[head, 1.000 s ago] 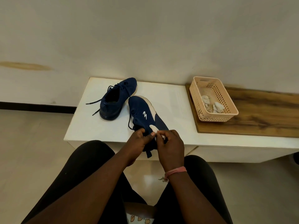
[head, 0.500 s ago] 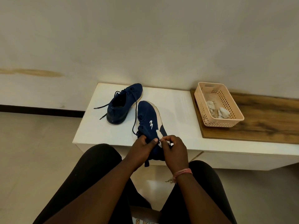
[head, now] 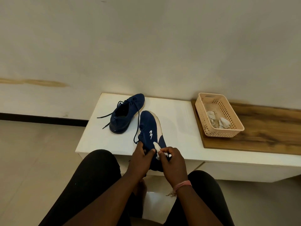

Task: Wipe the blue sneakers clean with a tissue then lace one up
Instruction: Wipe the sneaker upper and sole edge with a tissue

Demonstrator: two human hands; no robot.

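- Head camera looks down on a low white bench [head: 114, 141], and the nearer dark blue mesh sneaker with a white sole [head: 150, 128] lies on its side at the front edge, heel end past the edge toward the knees.
- Left hand [head: 140, 159] wraps around that sneaker's collar, fingers curled over the opening, thumb along the side.
- Right hand [head: 172, 163] pinches a small crumpled white tissue [head: 157, 148] between thumb and fingertips, pressing it against the blue side panel near the heel.
- One white zigzag logo sits on the side panel; no readable lettering anywhere.
- Second dark blue sneaker [head: 125, 115] stands upright farther back, its black laces [head: 105, 115] trailing loose to the left.
- Over on the right, a peach perforated plastic basket [head: 228, 132] on a wooden board [head: 268, 136] holds greyish crumpled tissues [head: 219, 121].
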